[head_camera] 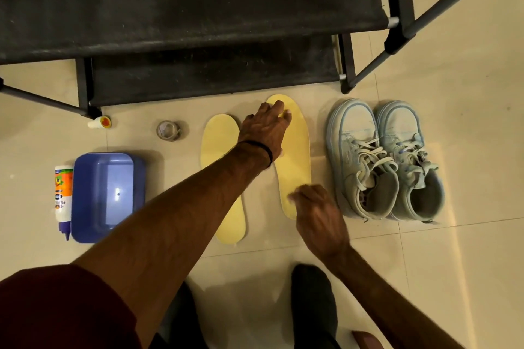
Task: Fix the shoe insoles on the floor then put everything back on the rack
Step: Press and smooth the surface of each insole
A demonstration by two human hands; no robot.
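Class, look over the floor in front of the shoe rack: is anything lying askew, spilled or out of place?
Nothing is spilled. The two yellow insoles are uneven: the right insole lies farther toward the rack than the left insole. The glue bottle lies on its side beside the blue tray.

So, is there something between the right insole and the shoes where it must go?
Nothing visible: only bare floor separates the right insole from the shoes, whose openings look clear. The left hand rests on its toe end; the right hand is at its heel.

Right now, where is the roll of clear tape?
In the head view the roll of clear tape lies on the floor left of centre, just before the rack, between the small glue bottle and the left insole.
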